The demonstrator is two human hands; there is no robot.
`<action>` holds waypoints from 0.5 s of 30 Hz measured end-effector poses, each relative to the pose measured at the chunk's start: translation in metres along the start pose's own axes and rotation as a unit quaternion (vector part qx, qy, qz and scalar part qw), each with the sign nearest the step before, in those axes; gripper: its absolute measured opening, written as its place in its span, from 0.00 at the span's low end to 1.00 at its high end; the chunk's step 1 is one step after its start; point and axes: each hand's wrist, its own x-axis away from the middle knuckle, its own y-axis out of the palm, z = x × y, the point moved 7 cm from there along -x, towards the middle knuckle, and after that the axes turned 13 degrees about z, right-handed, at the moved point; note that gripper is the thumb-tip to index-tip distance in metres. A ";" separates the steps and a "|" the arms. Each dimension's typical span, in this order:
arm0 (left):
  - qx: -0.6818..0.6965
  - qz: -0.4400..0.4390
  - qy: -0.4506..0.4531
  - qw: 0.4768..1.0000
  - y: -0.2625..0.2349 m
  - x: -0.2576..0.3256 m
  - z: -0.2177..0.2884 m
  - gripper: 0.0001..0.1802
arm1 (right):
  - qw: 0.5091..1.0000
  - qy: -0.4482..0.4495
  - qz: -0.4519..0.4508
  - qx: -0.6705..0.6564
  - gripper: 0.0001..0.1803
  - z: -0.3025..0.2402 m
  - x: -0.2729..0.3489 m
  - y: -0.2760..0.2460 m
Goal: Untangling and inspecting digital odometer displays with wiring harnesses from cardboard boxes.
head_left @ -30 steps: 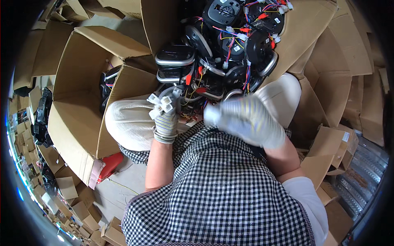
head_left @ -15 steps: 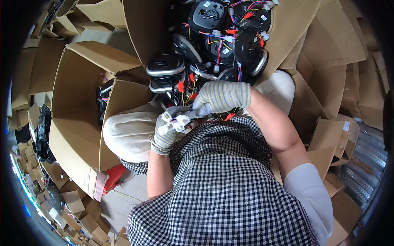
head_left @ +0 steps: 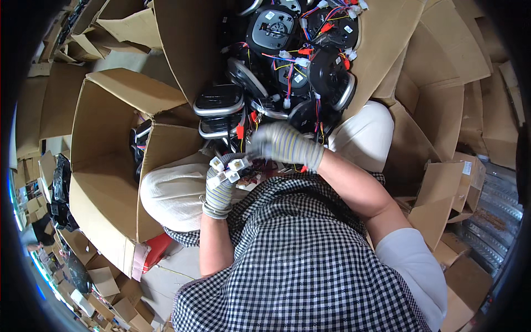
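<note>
My left hand (head_left: pixel 219 195), in a striped knit glove, is closed on a bunch of white plastic wire connectors (head_left: pixel 234 165) that stick up from its fingers. Close beside them, on the right, is my gloved right hand (head_left: pixel 285 145). Its fingers are smeared by motion, so whether they grip anything cannot be made out. Just beyond both hands lies a heap of black rounded units with silver rims (head_left: pixel 219 99), trailing red, blue and yellow wires with white and red connectors. One grey-backed unit (head_left: pixel 271 29) lies face down at the far side.
A large cardboard box (head_left: pixel 381 41) holds the heap between my knees. To the left stands an open carton (head_left: pixel 105 185) with more black units inside. More open cartons (head_left: pixel 426 124) crowd the right side, near a ridged metal surface (head_left: pixel 489 221).
My right hand has moved slightly left and down, its fingers now blurred. The connectors in my left hand have shifted a little left and spread apart more. The view has tilted slightly.
</note>
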 end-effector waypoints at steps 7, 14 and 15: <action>0.023 -0.117 0.001 0.993 0.023 0.004 -0.016 0.15 | 0.923 -0.244 0.239 0.176 0.28 -0.043 -0.061 -0.023; -0.076 -0.159 0.113 0.978 0.032 0.006 0.000 0.23 | 0.957 -0.202 0.208 0.008 0.15 -0.022 -0.043 -0.019; -0.085 -0.175 0.130 0.972 0.033 0.005 0.004 0.21 | 0.940 -0.060 0.262 -0.210 0.17 0.013 -0.049 -0.036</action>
